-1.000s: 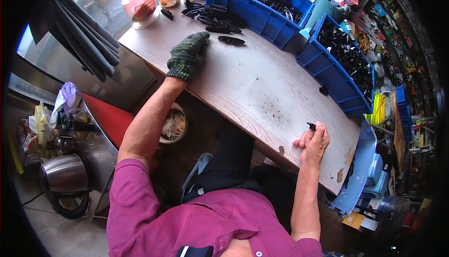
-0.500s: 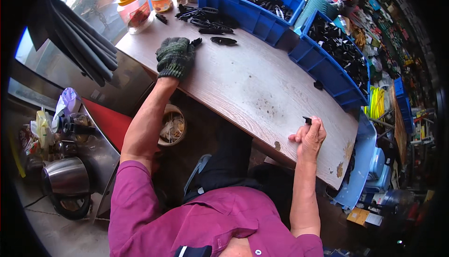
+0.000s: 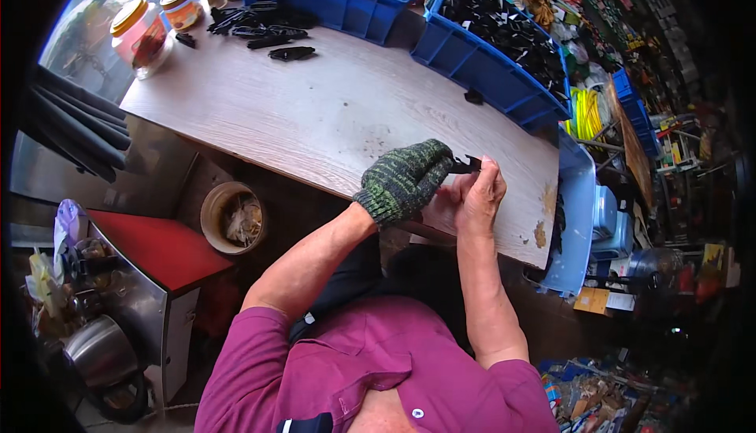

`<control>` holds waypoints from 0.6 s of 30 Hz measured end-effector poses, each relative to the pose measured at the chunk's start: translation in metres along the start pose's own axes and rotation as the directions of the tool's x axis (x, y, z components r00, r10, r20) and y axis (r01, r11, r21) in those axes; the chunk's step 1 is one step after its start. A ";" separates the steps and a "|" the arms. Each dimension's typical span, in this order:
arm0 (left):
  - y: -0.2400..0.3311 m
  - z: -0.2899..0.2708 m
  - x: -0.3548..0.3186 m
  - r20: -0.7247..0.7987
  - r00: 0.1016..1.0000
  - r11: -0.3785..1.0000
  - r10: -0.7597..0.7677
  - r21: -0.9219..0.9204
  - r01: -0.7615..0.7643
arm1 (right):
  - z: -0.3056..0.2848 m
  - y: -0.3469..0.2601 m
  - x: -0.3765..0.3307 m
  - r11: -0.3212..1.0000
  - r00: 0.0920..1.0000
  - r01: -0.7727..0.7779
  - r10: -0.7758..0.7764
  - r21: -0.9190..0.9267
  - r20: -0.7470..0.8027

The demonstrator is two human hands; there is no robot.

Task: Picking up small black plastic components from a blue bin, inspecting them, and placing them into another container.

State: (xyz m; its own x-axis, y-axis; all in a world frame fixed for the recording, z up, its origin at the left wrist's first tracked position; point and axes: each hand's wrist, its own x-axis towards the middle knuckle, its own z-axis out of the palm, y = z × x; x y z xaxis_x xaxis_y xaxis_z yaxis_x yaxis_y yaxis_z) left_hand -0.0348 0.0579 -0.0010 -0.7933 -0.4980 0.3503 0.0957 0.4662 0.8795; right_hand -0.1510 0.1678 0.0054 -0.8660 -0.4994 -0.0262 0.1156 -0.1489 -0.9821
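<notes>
Over the near right part of the pale wooden table (image 3: 299,102), my two hands are close together. My left hand (image 3: 408,181), in a dark green and black knitted glove, is closed on a long black plastic part (image 3: 459,167). Bare, my right hand (image 3: 482,198) pinches a small black plastic piece (image 3: 473,160) between thumb and finger. The two black pieces meet or nearly meet between the hands; whether they are joined I cannot tell. A pile of long black parts (image 3: 256,22) lies at the table's far left, with one single part (image 3: 291,53) just in front of it.
Two blue bins, one with long black parts (image 3: 323,7) and one with small black pieces (image 3: 488,78), line the far side. Jars (image 3: 142,35) stand at the far left corner. A light blue tub (image 3: 579,212) is off the right end. Below the table sits a round bucket (image 3: 211,224).
My left hand has come from the far left of the table to my right hand, carrying a black part. The view has shifted to the right.
</notes>
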 end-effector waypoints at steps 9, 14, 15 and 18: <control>0.002 0.007 0.002 -0.027 0.999 0.999 -0.047 0.025 0.047 | 0.005 0.001 -0.002 0.999 0.999 0.038 -0.039 0.022 0.001; 0.007 0.035 0.005 -0.136 0.984 0.988 -0.115 -0.120 0.099 | -0.002 0.007 0.001 0.967 0.978 0.200 -0.206 -0.160 -0.025; 0.009 0.043 0.005 -0.162 0.981 0.976 -0.104 -0.205 0.069 | -0.003 0.009 0.004 0.914 0.951 0.296 -0.310 -0.276 -0.009; 0.020 0.057 0.005 -0.176 0.972 0.981 -0.157 -0.137 0.133 | -0.010 0.004 0.004 0.952 0.969 0.230 -0.242 -0.205 -0.038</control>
State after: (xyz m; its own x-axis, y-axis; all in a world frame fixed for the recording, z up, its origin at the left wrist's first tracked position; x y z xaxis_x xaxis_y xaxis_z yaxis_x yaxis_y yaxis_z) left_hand -0.0713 0.1065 0.0001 -0.6805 -0.6854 0.2592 0.0707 0.2906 0.9542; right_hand -0.1587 0.1742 -0.0010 -0.8860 -0.4158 0.2053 -0.1885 -0.0816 -0.9787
